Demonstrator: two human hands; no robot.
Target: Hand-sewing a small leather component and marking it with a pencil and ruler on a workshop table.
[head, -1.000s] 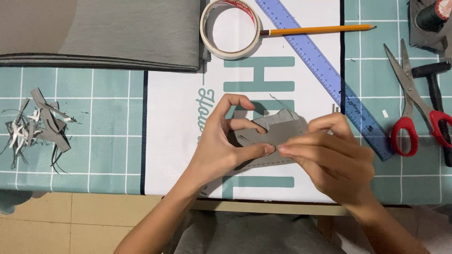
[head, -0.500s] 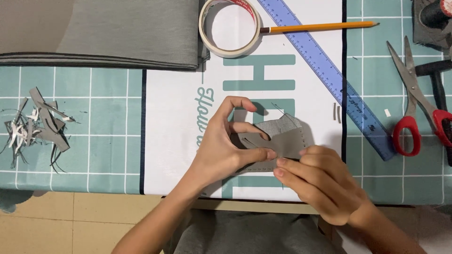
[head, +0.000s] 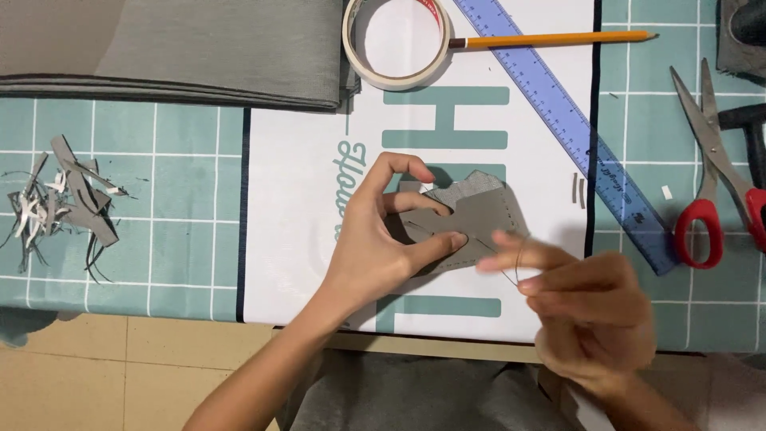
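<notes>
My left hand (head: 375, 239) pinches a small grey fabric piece (head: 479, 215) with stitch lines, holding it just above the white printed sheet (head: 303, 199). My right hand (head: 582, 311) is to the lower right of the piece, blurred, with thumb and forefinger closed on a thin dark thread (head: 517, 267) that runs back to the fabric. A needle cannot be made out.
Folded grey cloth (head: 175, 56) lies at the top left. A tape roll (head: 396, 41), a pencil (head: 550, 38) and a blue ruler (head: 574, 136) lie above the hands. Red-handled scissors (head: 714, 183) are at the right, grey fabric scraps (head: 64, 203) on the green cutting mat (head: 120, 239) at the left.
My right hand has pulled away from the fabric piece, down and to the right, drawing the thread out. My left hand keeps its hold in the same place.
</notes>
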